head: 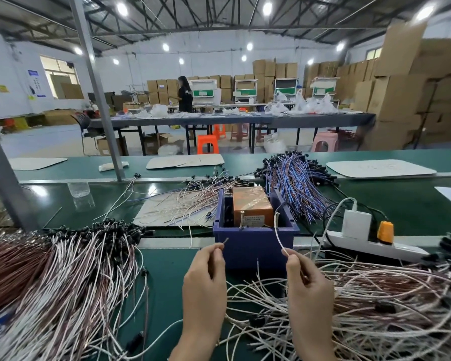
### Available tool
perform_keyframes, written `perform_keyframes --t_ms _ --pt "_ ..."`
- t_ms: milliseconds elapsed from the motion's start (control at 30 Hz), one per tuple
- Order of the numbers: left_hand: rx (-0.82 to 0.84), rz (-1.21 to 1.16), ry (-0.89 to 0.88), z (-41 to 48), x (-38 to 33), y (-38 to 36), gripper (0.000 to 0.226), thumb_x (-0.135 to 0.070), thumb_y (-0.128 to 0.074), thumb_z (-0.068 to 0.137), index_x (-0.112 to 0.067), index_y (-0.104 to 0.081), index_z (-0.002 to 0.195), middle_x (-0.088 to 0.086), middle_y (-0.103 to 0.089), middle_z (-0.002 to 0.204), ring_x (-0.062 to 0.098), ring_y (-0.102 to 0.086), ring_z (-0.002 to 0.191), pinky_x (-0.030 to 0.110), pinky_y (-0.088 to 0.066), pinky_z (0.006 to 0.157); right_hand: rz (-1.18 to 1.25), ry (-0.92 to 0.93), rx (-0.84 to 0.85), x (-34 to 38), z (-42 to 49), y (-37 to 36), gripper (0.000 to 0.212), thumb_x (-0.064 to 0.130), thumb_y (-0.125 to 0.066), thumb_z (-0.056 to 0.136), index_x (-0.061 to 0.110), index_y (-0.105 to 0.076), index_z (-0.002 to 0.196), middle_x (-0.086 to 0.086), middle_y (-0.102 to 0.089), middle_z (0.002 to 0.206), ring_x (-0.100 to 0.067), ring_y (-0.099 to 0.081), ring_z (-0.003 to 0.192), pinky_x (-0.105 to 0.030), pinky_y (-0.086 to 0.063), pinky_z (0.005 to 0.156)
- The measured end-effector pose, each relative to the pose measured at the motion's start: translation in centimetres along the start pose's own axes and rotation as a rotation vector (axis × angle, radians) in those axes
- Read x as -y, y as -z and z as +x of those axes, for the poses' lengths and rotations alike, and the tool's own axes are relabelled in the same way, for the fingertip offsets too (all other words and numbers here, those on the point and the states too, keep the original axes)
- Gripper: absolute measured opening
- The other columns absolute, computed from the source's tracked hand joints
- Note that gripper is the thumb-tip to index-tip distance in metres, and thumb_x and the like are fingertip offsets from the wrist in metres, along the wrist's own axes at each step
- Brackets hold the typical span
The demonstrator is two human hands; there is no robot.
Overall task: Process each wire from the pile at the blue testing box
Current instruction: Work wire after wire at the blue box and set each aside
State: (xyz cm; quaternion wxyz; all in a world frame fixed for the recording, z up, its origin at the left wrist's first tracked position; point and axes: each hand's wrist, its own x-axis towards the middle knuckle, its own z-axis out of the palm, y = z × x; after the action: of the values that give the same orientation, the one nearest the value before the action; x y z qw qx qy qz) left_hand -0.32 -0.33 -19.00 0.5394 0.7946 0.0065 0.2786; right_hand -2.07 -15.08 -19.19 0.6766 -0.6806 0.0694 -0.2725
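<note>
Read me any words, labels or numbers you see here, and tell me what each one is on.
Nothing reads clearly.
White label on the orange unit in the blue testing box: printed lines, too blurred.
Wall posters: too small.
Carton labels: too small.

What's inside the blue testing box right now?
Inside the blue box sits an orange taped block with two metal pins before it; the white wire from the right hand reaches the right pin. The front wall hides the floor.

Head camera looks forward and down, close over the workbench (167, 269), toward the blue box (253, 247).
</note>
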Motion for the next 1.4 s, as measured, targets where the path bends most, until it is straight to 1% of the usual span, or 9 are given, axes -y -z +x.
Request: perform_keyframes --t_ms 100,200,400,600,700,967,1167,1300,1400 --pt "-0.003 0.003 0.015 1.3 -0.7 -0.7 0.02 -0.032 -0.052 0.102 -0.027 -0.071 0.107 -0.029 -0.063 0.071 -0.002 -0.057 0.063 0.013 -0.041 0.058 -0.06 0.029 -0.047 0.0 -0.6 -0.1 0.019 0.035 -0.053 0.097 0.047 -0.068 0.096 0.009 -0.047 0.046 -0.005 -0.031 0.039 -0.019 -0.028 0.037" --pt "-0.01 0.056 -0.015 1.9 -1.1 -1.4 0.023 -0.035 -0.053 0.102 -0.025 -0.073 0.108 -0.02 -0.062 0.067 -0.001 -0.057 0.064 0.013 -0.04 0.058 -0.104 0.035 -0.072 -0.1 -0.8 -0.3 0.02 0.037 -0.052 0.097 0.052 -0.064 0.096 0.011 -0.054 0.047 -0.005 -0.037 0.038 -0.017 -0.032 0.038" --pt "-0.063 0.199 -0.131 1.9 -2.0 -1.5 0.029 -0.037 -0.053 0.1 -0.028 -0.072 0.119 -0.008 -0.072 0.078 0.009 -0.061 0.065 0.018 -0.045 0.061 -0.173 0.044 -0.084 -0.2 -1.0 -0.5 0.023 0.036 -0.053 0.097 0.058 -0.06 0.093 0.01 -0.061 0.055 -0.005 -0.041 0.041 -0.017 -0.035 0.04" --pt "-0.059 0.309 -0.168 2.1 -2.6 -1.6 0.027 -0.032 -0.055 0.101 -0.027 -0.073 0.12 -0.012 -0.076 0.091 0.0 -0.061 0.072 0.004 -0.037 0.061 -0.199 0.046 -0.071 -0.4 -1.1 -0.6 0.02 0.04 -0.052 0.096 0.058 -0.06 0.095 0.019 -0.06 0.055 -0.004 -0.047 0.045 -0.013 -0.035 0.043" --pt "-0.056 0.323 -0.188 2.1 -2.7 -1.5 0.028 -0.032 -0.055 0.1 -0.025 -0.074 0.119 -0.01 -0.077 0.095 -0.004 -0.058 0.074 -0.003 -0.037 0.061 -0.2 0.031 -0.093 -0.7 -0.8 -0.7 0.017 0.033 -0.057 0.097 0.048 -0.065 0.099 0.025 -0.06 0.056 0.002 -0.052 0.051 -0.011 -0.039 0.046" --pt "-0.036 0.325 -0.2 2.2 -2.5 -1.3 0.027 -0.03 -0.057 0.099 -0.022 -0.073 0.12 -0.008 -0.077 0.102 -0.006 -0.059 0.08 -0.005 -0.037 0.064 -0.159 0.024 -0.084 -0.7 -0.8 -0.8 0.02 0.035 -0.057 0.095 0.055 -0.058 0.09 0.021 -0.061 0.057 0.002 -0.051 0.05 -0.01 -0.04 0.045" --pt "-0.04 0.298 -0.202 2.3 -2.2 -1.3 0.029 -0.033 -0.054 0.1 -0.023 -0.072 0.121 -0.008 -0.076 0.095 0.002 -0.067 0.078 0.001 -0.04 0.066 -0.122 0.021 -0.06 -0.5 -0.9 -0.7 0.016 0.039 -0.053 0.095 0.053 -0.061 0.093 0.019 -0.06 0.054 0.0 -0.049 0.047 -0.013 -0.039 0.042" --pt "-0.002 0.138 -0.144 2.4 -2.7 -0.7 0.028 -0.041 -0.042 0.1 -0.03 -0.064 0.112 -0.013 -0.066 0.07 0.003 -0.063 0.064 0.028 -0.054 0.06 -0.047 0.045 -0.023 -0.2 -1.4 -0.6 0.022 0.04 -0.047 0.098 0.052 -0.065 0.095 0.011 -0.054 0.052 -0.003 -0.039 0.041 -0.015 -0.029 0.038" --pt "0.099 0.001 -0.095 2.0 -3.6 -0.1 0.013 -0.042 -0.046 0.101 -0.037 -0.058 0.1 -0.014 -0.07 0.077 0.004 -0.063 0.07 0.026 -0.05 0.064 0.03 0.043 0.057 0.8 -1.6 -0.9 0.018 0.045 -0.047 0.099 0.056 -0.06 0.101 0.007 -0.058 0.061 -0.005 -0.042 0.049 -0.024 -0.037 0.046"
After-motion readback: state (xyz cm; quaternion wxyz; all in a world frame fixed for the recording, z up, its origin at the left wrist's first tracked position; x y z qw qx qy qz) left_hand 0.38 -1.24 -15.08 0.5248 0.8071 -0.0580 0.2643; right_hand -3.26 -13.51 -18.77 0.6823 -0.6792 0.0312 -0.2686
